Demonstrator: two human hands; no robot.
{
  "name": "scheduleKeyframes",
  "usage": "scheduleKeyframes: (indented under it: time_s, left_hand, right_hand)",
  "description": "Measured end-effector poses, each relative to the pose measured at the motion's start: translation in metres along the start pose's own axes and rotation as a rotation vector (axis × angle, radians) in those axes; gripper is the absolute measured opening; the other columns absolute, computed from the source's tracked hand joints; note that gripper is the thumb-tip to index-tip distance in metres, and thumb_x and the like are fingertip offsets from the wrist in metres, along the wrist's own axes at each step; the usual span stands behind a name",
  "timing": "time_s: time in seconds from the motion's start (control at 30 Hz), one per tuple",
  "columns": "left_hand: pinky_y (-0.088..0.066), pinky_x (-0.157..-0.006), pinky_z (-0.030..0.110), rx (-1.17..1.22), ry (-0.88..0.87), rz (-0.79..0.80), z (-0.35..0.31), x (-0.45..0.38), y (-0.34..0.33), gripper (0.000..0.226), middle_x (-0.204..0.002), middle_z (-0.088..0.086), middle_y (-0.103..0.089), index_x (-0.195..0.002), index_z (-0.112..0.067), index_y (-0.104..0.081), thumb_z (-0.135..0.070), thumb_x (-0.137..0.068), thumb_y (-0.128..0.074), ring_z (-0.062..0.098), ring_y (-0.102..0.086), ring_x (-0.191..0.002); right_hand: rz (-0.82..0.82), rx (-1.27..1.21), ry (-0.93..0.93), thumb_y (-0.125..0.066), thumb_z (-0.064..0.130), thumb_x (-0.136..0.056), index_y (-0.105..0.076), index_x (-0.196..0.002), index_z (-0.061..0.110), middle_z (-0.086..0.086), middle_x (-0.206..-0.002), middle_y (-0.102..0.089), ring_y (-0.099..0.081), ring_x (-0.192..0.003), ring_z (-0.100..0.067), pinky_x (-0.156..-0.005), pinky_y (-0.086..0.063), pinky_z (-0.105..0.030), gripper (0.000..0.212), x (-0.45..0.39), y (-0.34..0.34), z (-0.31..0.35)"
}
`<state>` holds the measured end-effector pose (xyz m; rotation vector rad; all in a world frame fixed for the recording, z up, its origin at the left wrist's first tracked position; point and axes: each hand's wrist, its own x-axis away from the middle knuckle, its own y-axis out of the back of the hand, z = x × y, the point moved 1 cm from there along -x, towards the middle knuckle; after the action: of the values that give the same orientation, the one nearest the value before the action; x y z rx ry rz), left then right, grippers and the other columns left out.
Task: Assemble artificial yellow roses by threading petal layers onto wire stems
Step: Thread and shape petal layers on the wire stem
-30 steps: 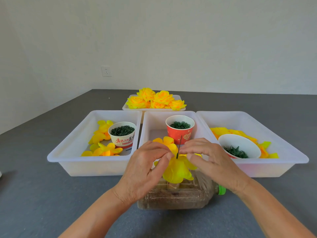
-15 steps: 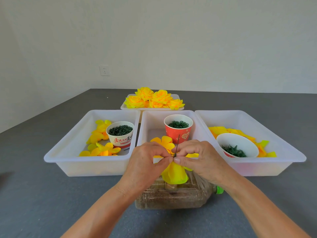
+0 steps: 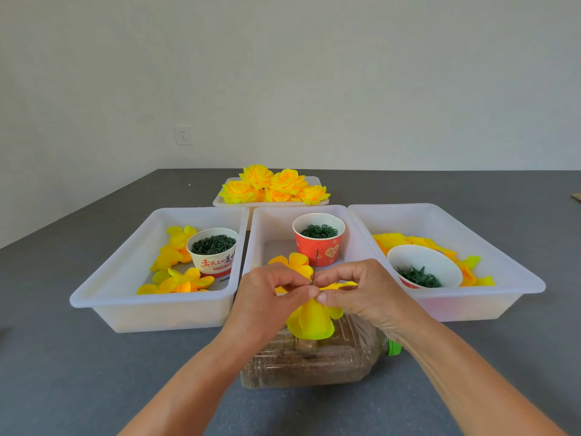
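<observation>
The left hand (image 3: 267, 297) and the right hand (image 3: 361, 294) meet thumb to thumb around a thin dark wire (image 3: 315, 265), fingers curled and pinching a yellow petal layer (image 3: 311, 319) at the point where the wire passes through it. The wire rises upright from between the fingertips, its top end standing in front of the red cup (image 3: 318, 240). Below the fingers the petals hang down in a bell; another yellow petal layer (image 3: 294, 262) spreads just behind the left fingers. Under the hanging petals lies a clear bottle (image 3: 330, 363) on its side, holding brown grainy fill, its green cap (image 3: 393, 347) beneath the right wrist; whether the wire reaches into it cannot be told. Beyond the fingers is the middle bin (image 3: 261, 243) with the red cup of dark green rings inside it. Left of the hands, the left bin (image 3: 151, 303) holds loose yellow petals (image 3: 176, 278) and a white printed cup (image 3: 213, 253) of dark green pieces. Right of the hands, the right bin (image 3: 503, 278) holds a white bowl (image 3: 421, 265) of green bits with yellow petal pieces (image 3: 408, 242) around it. Farthest off, behind the middle bin, a tray (image 3: 220, 202) carries finished roses (image 3: 273, 187). All sits on a grey table (image 3: 63, 357) against a pale wall with a socket (image 3: 183, 135).
</observation>
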<state>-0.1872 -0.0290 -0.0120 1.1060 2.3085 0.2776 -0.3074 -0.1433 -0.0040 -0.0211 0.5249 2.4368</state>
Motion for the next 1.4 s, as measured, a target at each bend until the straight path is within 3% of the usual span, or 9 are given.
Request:
scheduleKeyframes:
  time_s: [0.23, 0.3, 0.4, 0.53, 0.67, 0.8, 0.97, 1.23, 1.4]
  left_hand:
    - [-0.049, -0.074, 0.035, 0.042, 0.008, 0.094, 0.004, -0.006, 0.001, 0.018, -0.066, -0.012, -0.063, -0.061, -0.028, -0.069, -0.017, -0.073, -0.077, 0.010, -0.059, -0.070]
    - [-0.047, -0.075, 0.034, 0.048, 0.012, 0.116, 0.004, -0.009, 0.003, 0.017, -0.066, -0.010, -0.062, -0.060, -0.024, -0.069, -0.016, -0.072, -0.078, 0.010, -0.058, -0.071]
    - [-0.045, -0.077, 0.028, 0.048, 0.009, 0.149, 0.004, -0.013, 0.005, 0.017, -0.069, -0.006, -0.063, -0.060, -0.019, -0.069, -0.010, -0.071, -0.078, 0.010, -0.059, -0.074]
    - [-0.044, -0.074, 0.017, 0.055, -0.028, 0.148, 0.003, -0.013, 0.004, 0.015, -0.070, -0.004, -0.064, -0.061, -0.010, -0.068, -0.005, -0.072, -0.077, 0.010, -0.059, -0.075]
    - [-0.044, -0.073, 0.019, 0.088, -0.027, 0.134, 0.002, -0.012, 0.001, 0.015, -0.068, -0.004, -0.063, -0.061, -0.005, -0.066, -0.002, -0.073, -0.076, 0.009, -0.057, -0.073]
    - [-0.045, -0.074, 0.019, 0.109, -0.013, 0.128, 0.001, -0.011, 0.001, 0.019, -0.069, -0.004, -0.062, -0.060, -0.012, -0.065, -0.003, -0.073, -0.075, 0.007, -0.058, -0.074]
    - [-0.044, -0.075, 0.017, 0.111, -0.034, 0.132, 0.002, -0.011, 0.002, 0.026, -0.071, -0.007, -0.062, -0.058, -0.019, -0.062, -0.004, -0.074, -0.075, 0.005, -0.059, -0.074]
    - [-0.043, -0.074, 0.016, 0.157, -0.066, 0.132, 0.008, -0.010, 0.002, 0.029, -0.074, -0.003, -0.064, -0.057, -0.023, -0.061, -0.006, -0.074, -0.077, 0.005, -0.059, -0.075]
    - [-0.043, -0.074, 0.014, 0.177, -0.062, 0.126, 0.008, -0.009, 0.001, 0.030, -0.073, -0.004, -0.063, -0.057, -0.024, -0.061, -0.005, -0.074, -0.076, 0.004, -0.059, -0.074]
  right_hand:
    - [0.083, -0.040, -0.001, -0.075, 0.008, -0.075, -0.073, -0.082, 0.021, -0.004, -0.100, -0.072, -0.065, -0.100, -0.022, -0.092, -0.052, -0.040, 0.014, -0.003, 0.007, -0.003]
    - [0.057, -0.019, 0.026, -0.075, 0.014, -0.077, -0.075, -0.084, 0.019, 0.000, -0.097, -0.073, -0.065, -0.098, -0.014, -0.090, -0.051, -0.030, 0.009, -0.011, 0.020, -0.005]
    - [-0.183, 0.066, 0.061, -0.073, 0.010, -0.078, -0.073, -0.075, 0.020, 0.007, -0.078, -0.072, -0.063, -0.074, 0.005, -0.069, -0.044, -0.008, 0.010, -0.036, 0.049, -0.009]
    - [-0.424, 0.435, -0.108, -0.066, 0.008, -0.080, -0.072, -0.080, 0.004, -0.008, -0.085, -0.071, -0.063, -0.081, -0.019, -0.072, -0.047, -0.029, 0.008, -0.079, 0.091, -0.031]
    - [-0.345, 0.729, -0.302, -0.062, 0.016, -0.079, -0.068, -0.076, 0.001, -0.013, -0.080, -0.066, -0.061, -0.075, -0.030, -0.069, -0.050, -0.035, 0.016, -0.115, 0.112, -0.058]
    - [-0.267, 0.845, -0.444, -0.069, 0.027, -0.069, -0.039, -0.055, 0.011, -0.003, -0.056, -0.041, -0.039, -0.053, -0.020, -0.063, -0.039, -0.033, 0.036, -0.140, 0.114, -0.076]
    - [-0.221, 0.897, -0.590, -0.075, 0.015, -0.050, -0.049, -0.067, 0.011, -0.007, -0.071, -0.052, -0.053, -0.072, -0.028, -0.074, -0.049, -0.037, 0.032, -0.156, 0.116, -0.088]
    - [-0.381, 1.004, -0.435, -0.049, 0.000, -0.083, -0.036, -0.060, 0.012, -0.002, -0.062, -0.039, -0.047, -0.071, -0.022, -0.064, -0.038, -0.028, 0.029, -0.164, 0.118, -0.103]
    - [-0.612, 0.814, -0.363, -0.056, 0.000, -0.079, -0.040, -0.053, 0.009, -0.008, -0.058, -0.044, -0.046, -0.063, -0.025, -0.053, -0.035, -0.025, 0.032, -0.153, 0.149, -0.082]
